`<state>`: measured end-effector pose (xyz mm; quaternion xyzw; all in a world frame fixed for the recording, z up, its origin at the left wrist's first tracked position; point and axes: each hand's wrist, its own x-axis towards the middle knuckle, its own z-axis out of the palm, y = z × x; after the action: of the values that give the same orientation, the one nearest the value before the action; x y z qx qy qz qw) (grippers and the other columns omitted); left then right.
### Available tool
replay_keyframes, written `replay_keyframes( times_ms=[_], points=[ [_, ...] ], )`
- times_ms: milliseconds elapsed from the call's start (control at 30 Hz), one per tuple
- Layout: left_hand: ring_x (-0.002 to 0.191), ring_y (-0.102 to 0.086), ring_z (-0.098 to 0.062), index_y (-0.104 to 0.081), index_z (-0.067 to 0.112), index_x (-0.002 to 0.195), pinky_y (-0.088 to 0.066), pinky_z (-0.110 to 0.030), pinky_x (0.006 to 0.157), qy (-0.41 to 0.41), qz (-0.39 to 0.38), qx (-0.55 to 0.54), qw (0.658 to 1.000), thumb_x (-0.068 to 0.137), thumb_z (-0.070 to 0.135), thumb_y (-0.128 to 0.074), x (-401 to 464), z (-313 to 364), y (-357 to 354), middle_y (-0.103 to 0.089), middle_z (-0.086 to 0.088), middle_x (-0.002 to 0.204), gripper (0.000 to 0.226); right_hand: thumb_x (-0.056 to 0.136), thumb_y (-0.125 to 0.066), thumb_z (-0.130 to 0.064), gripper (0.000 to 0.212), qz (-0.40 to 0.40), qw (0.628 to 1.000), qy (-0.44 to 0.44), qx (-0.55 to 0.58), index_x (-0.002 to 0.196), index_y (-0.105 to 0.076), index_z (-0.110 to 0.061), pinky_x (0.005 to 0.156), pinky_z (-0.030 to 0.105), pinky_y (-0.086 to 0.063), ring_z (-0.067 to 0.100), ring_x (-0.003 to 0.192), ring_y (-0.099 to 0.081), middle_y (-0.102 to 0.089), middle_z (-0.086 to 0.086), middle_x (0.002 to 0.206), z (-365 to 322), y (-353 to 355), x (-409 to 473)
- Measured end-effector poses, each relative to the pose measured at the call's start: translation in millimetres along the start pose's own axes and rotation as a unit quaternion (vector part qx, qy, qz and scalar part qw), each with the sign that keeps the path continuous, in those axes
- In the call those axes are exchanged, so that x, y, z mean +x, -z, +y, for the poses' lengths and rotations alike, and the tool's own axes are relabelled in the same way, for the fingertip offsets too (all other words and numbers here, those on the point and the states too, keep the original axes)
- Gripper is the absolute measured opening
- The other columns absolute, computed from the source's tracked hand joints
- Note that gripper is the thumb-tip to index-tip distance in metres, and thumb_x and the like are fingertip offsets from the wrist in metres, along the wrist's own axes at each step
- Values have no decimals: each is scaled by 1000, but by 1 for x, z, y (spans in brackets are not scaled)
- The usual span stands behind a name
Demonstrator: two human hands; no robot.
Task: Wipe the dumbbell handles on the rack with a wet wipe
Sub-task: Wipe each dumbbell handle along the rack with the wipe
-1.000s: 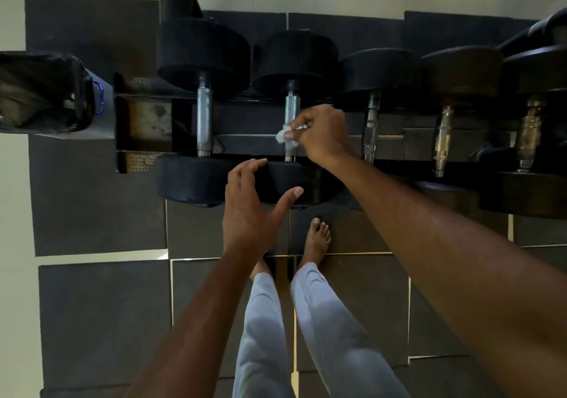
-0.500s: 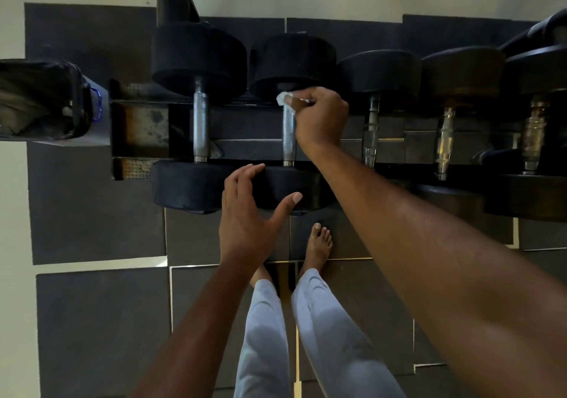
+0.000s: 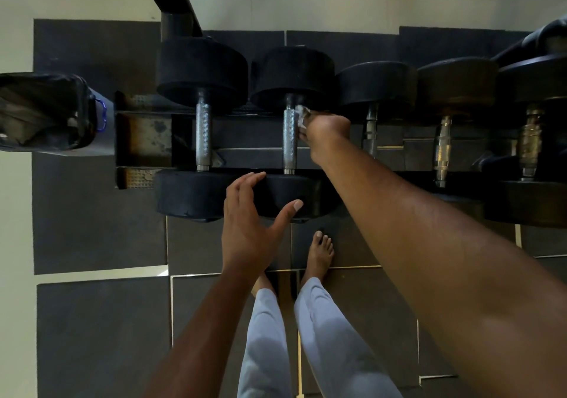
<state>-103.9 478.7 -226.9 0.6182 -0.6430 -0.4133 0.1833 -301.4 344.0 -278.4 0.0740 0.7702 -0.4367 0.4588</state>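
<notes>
Head view, change: half a second ago the right hand (image 3: 326, 130) was at the top end of the second dumbbell handle (image 3: 289, 139), wipe above the fist; now the fist sits a little lower, against the handle's right side
Right grip: fingers curled round the wet wipe (image 3: 302, 115), pressing it to the upper part of that handle; a white crumple pokes out above the knuckles
Left grip: the left hand (image 3: 248, 228) has stayed put, fingers spread and relaxed, holding nothing, fingertips over the near weight head (image 3: 288, 196)
Rack (image 3: 144, 139): five dumbbells side by side; first handle (image 3: 203, 135) untouched
Floor: bin (image 3: 43, 112) left of the rack
</notes>
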Motion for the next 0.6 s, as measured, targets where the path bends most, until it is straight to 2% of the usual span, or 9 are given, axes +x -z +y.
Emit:
replay_keyframes(
  times_ms=[67, 133, 200, 267, 333, 367, 433, 500, 600],
  points=[
    [140, -45, -8, -49, 28, 148, -46, -30, 111, -1, 1, -1, 1000, 83, 67, -79, 0, 0, -1, -44, 9, 149, 82, 100, -54, -5, 20, -15, 1000, -8, -2, 111, -70, -4, 91, 48, -64, 28, 96, -77, -76, 10, 105, 0, 2, 0],
    [140, -45, -9, -49, 28, 148, -47, -31, 112, 0, 4, -1, 1000, 83, 67, -79, 0, 0, -2, -44, 9, 149, 81, 99, -61, -10, 13, -27, 999, 10, -30, 105, -73, -9, 88, 48, -65, 25, 90, -78, -78, 10, 99, 1, 4, -4],
    [141, -45, -9, -49, 28, 148, -48, -32, 112, 0, 5, -2, 1000, 84, 66, -79, -1, -1, -2, -44, 9, 149, 81, 98, -70, -13, 9, -64, 997, 16, -50, 106, -74, -12, 86, 39, -66, 18, 89, -77, -79, 8, 100, 2, 9, -7],
    [140, -46, -10, -49, 27, 148, -48, -32, 111, -2, 6, 0, 1000, 84, 66, -79, -1, -1, -2, -44, 9, 149, 81, 95, -78, -14, 11, -108, 993, 12, -36, 104, -72, -12, 71, 26, -64, 10, 79, -73, -78, 2, 94, 0, 15, -5],
    [140, -46, -10, -49, 26, 148, -46, -29, 111, -5, 5, 2, 1000, 84, 66, -79, -1, -1, -2, -44, 8, 149, 81, 93, -80, -18, 16, -130, 989, 27, -67, 103, -70, -11, 53, 20, -52, 8, 67, -64, -69, -3, 82, -2, 18, 1],
    [140, -46, -10, -49, 26, 148, -45, -27, 111, -6, 4, 3, 1000, 84, 66, -79, -1, -1, -2, -44, 7, 149, 81, 94, -80, -21, 16, -132, 986, 34, -93, 103, -69, -13, 51, 18, -47, 7, 65, -59, -66, -5, 80, -3, 18, 3],
    [139, -46, -10, -49, 26, 148, -43, -24, 110, -5, 3, 4, 1000, 85, 66, -78, -1, -1, -2, -44, 7, 149, 81, 94, -81, -27, 13, -122, 983, 9, -135, 96, -74, -17, 55, 18, -45, 6, 65, -55, -68, -6, 82, -6, 18, 2],
    [140, -46, -11, -49, 26, 149, -44, -24, 109, -6, 1, 5, 1000, 85, 66, -78, -1, -1, -2, -44, 7, 149, 81, 95, -81, -32, 9, -137, 975, -35, -174, 91, -76, -25, 54, 20, -41, 4, 63, -51, -67, -8, 84, -5, 27, 0],
    [140, -46, -10, -49, 26, 149, -43, -23, 109, -3, 1, 3, 1000, 85, 65, -79, -1, 0, -2, -43, 8, 149, 81, 95, -80, -36, 13, -163, 945, -62, -275, 92, -79, -24, 56, 22, -36, 7, 67, -42, -62, -4, 91, 4, 45, -1]
  ],
)
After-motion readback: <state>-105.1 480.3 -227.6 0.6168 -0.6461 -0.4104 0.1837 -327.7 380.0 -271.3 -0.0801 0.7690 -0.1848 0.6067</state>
